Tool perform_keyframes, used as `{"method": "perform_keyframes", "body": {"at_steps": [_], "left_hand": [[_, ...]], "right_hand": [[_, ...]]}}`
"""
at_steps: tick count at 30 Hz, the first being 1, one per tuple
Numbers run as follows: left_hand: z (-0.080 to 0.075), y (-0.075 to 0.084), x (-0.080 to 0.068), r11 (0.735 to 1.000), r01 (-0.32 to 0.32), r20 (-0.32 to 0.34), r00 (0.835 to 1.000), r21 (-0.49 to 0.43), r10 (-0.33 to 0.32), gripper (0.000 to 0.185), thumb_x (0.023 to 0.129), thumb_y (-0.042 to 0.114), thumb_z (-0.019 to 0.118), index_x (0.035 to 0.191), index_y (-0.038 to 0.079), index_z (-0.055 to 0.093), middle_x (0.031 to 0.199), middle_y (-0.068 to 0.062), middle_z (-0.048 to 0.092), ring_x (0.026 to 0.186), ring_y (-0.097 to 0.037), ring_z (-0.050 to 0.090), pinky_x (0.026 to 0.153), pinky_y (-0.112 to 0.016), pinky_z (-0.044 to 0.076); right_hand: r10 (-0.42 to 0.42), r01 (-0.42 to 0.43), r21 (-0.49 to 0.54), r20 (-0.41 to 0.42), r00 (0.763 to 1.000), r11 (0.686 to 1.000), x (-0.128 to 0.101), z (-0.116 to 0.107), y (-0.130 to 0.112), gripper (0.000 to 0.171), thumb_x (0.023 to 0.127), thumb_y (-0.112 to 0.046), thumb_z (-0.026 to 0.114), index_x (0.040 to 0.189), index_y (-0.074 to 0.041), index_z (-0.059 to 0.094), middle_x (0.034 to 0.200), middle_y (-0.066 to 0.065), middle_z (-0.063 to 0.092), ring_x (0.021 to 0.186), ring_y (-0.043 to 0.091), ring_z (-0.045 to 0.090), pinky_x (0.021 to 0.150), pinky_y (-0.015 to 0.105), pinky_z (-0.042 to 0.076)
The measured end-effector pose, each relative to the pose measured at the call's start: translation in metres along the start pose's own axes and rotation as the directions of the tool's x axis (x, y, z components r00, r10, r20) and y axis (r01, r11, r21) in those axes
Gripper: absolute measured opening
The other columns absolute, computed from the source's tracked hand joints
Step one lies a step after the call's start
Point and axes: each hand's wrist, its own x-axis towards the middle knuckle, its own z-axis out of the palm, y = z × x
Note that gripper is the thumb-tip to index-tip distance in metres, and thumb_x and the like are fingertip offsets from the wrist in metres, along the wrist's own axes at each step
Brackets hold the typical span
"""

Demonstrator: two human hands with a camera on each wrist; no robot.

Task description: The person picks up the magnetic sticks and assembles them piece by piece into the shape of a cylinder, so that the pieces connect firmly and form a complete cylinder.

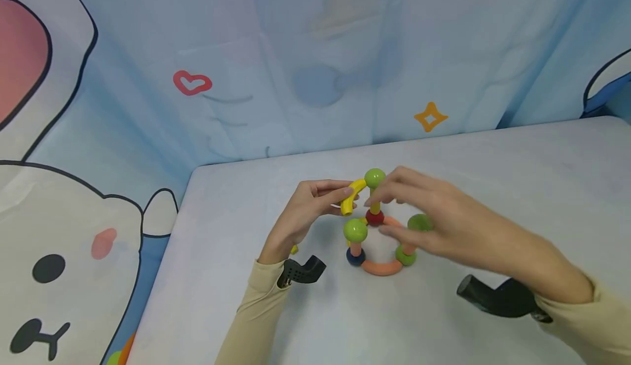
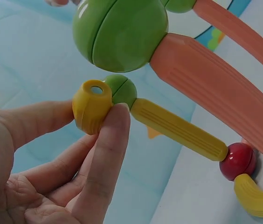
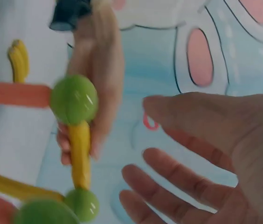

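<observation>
Broadly, a pale blue printed cloth (image 1: pixel 296 30) hangs behind the pale desk (image 1: pixel 522 178), where a framework (image 1: pixel 382 268) of coloured rods and balls stands in front of the person. Of the two hands, the right hand (image 1: pixel 439 214), on the framework's right side, has thumb and fingers spread and holds nothing; the left hand (image 1: pixel 308 206), opposite, pinches a curved yellow rod (image 1: pixel 353 196). That rod is high at the framework's left, nearer the left hand, its long axis slanting down from the far green ball (image 1: pixel 374 177) towards the person and leftward. Its upper end meets that ball; its lower end, showing a small hole, looks unjoined and lies near the near-left green ball (image 1: pixel 355 230); whether they touch, I cannot tell.
</observation>
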Motion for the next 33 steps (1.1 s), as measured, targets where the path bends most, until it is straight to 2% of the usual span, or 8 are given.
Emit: {"method": "perform_keyframes", "body": {"at_steps": [4,11,18,27,33], "left_hand": [[-0.001,0.0,0.0,1.0,-0.005,-0.001,1.0,-0.012,0.005,0.034,0.102,0.016,0.07,0.13,-0.003,0.07,0.12,-0.02,0.073,0.096,-0.017,0.072,0.088,-0.035,0.061],[0.0,0.0,0.0,1.0,0.001,-0.007,1.0,-0.023,-0.001,0.033,0.101,0.015,0.071,0.129,-0.003,0.071,0.122,-0.014,0.073,0.097,-0.017,0.071,0.089,-0.036,0.061],[-0.001,0.0,-0.002,1.0,-0.009,0.004,1.0,-0.028,0.01,0.033,0.101,0.014,0.07,0.128,-0.004,0.071,0.124,-0.016,0.072,0.101,-0.019,0.07,0.089,-0.037,0.061],[-0.001,0.0,-0.003,1.0,0.003,0.01,1.0,-0.018,-0.003,0.034,0.1,0.015,0.071,0.128,-0.004,0.071,0.124,-0.016,0.072,0.1,-0.019,0.072,0.088,-0.038,0.061],[0.0,0.002,-0.003,1.0,-0.002,0.017,1.0,-0.007,0.002,0.034,0.101,0.016,0.069,0.129,-0.003,0.071,0.125,-0.016,0.072,0.1,-0.02,0.071,0.087,-0.037,0.061]], "right_hand": [[-0.026,0.026,-0.037,-0.002,1.0,0.999,-0.003,0.028,-0.016,0.045,0.077,-0.005,0.093,0.115,-0.018,0.07,0.116,-0.007,0.06,0.094,0.007,0.061,0.071,0.027,0.057],[0.015,-0.022,-0.079,-0.089,0.996,0.997,-0.001,0.059,-0.022,0.043,0.075,-0.001,0.093,0.109,-0.012,0.069,0.107,-0.002,0.06,0.084,0.01,0.062,0.068,0.026,0.055],[0.058,-0.069,-0.133,-0.088,0.994,0.989,0.002,0.067,-0.024,0.046,0.074,0.0,0.094,0.112,-0.01,0.07,0.104,0.0,0.059,0.08,0.011,0.061,0.063,0.024,0.053],[0.041,-0.052,-0.094,-0.116,0.992,0.994,0.004,0.07,-0.02,0.043,0.075,0.009,0.089,0.11,-0.007,0.069,0.107,0.001,0.053,0.08,0.011,0.061,0.062,0.024,0.052],[0.052,-0.063,-0.097,-0.113,0.992,0.993,0.004,0.068,-0.021,0.039,0.076,0.004,0.091,0.106,-0.009,0.069,0.107,0.001,0.054,0.08,0.011,0.061,0.06,0.023,0.051]]}}
